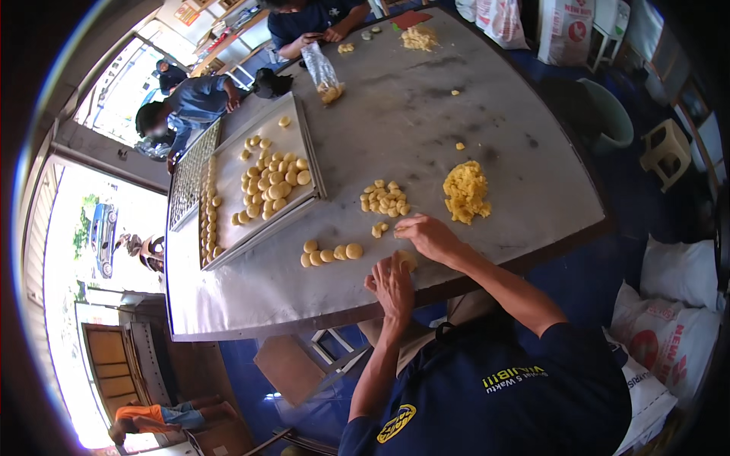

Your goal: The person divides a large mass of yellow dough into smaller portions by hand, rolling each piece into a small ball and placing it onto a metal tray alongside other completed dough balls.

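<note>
My left hand (391,287) rests near the table's front edge, fingers spread and bent down. Beside its thumb side lies a round yellow dough piece (408,261), partly hidden by the hand. My right hand (427,237) reaches in just beyond it, fingertips pinched together; what they hold is hidden. Close to those fingertips are a few small dough lumps (379,229), with a cluster of similar small lumps (385,199) behind. Left of my hands sits a short double row of smooth dough balls (331,254). A crumbly yellow mound (466,191) stands to the right.
A metal tray (313,152) of dough balls lies at the left, beside another filled tray (196,175). Across the table, a person (312,26) handles a clear plastic bag (321,70); another person (194,106) leans at the left. White sacks (669,334) and a plastic stool (666,154) stand right.
</note>
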`<state>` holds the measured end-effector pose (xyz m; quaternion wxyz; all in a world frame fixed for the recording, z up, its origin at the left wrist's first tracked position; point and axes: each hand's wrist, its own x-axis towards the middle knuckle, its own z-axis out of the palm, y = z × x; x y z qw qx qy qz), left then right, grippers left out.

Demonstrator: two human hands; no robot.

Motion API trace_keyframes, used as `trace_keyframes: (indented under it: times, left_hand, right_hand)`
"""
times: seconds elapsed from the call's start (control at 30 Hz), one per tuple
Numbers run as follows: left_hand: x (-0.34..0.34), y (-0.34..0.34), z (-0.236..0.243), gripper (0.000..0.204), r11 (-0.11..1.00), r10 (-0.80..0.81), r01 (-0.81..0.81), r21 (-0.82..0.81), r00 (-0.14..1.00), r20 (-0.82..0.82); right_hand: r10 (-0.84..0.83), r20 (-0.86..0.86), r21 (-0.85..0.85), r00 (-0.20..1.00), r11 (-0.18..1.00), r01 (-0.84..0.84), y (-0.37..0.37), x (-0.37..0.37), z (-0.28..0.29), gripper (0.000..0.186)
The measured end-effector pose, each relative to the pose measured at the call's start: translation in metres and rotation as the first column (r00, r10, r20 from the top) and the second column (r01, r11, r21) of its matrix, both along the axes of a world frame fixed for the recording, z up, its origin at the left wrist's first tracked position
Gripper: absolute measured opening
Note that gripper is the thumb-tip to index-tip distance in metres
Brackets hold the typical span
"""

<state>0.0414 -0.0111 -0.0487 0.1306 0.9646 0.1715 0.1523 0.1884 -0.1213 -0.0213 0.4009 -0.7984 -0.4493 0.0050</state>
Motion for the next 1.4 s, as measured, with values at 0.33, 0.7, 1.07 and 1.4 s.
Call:
trace_keyframes:
  times: [0.33, 0.7, 1.07, 1.4]
  left_hand:
    - [0.011, -0.015, 0.023, 0.025, 0.686, 0.248, -0.036, -0.727, 0.951, 0.186]
    - [0.040, -0.021, 0.019, 0.029, 0.531, 0.137, 0.104, -0.841, 0.969, 0.207]
    - [0.029, -0.003, -0.037, 0.020, 0.795, 0.075, 0.116, -0.595, 0.955, 0.287]
    - [0.024, -0.007, -0.012, 0.026, 0.688, 0.007, 0.143, -0.711, 0.979, 0.204]
  right_hand:
    - [0.049, 0.078, -0.066, 0.996, 0.997, -0.044, -0.030, -0.005, -0.011, 0.031]
    - [-0.220, -0.193, 0.054, 0.956, 0.971, 0.234, -0.050, -0.046, 0.030, 0.030]
    - [-0.049, -0.294, 0.196, 0.955, 0.974, 0.110, -0.021, -0.059, 0.045, 0.024]
    - [-0.031, -0.209, 0.136, 0.977, 0.989, 0.061, -0.024, -0.065, 0.054, 0.019]
